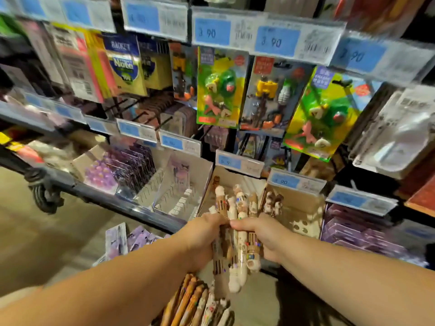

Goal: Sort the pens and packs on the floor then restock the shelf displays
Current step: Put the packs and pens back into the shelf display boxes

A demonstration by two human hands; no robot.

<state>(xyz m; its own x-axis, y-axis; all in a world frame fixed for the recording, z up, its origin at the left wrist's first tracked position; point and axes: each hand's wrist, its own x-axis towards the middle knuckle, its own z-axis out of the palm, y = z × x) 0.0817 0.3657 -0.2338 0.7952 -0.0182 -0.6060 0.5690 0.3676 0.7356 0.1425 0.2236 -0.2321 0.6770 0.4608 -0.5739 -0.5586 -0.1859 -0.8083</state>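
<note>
My left hand (202, 238) and my right hand (263, 236) together grip a bundle of brown and cream character pens (237, 234), held upright in front of a brown cardboard display box (303, 203) on the low shelf. A few pens with animal tops (273, 203) stand in that box. More brown pens (195, 302) lie in a pile on the floor below my arms. Purple packs (131, 238) lie on the floor to the left.
A white divided display tray (179, 196) and purple cards (134, 165) sit left of the box. Purple packs (357, 231) fill the shelf at right. Toy eraser packs (221, 85) hang above on pegs under blue price tags (211, 31). A dark shelf rail (106, 196) runs diagonally.
</note>
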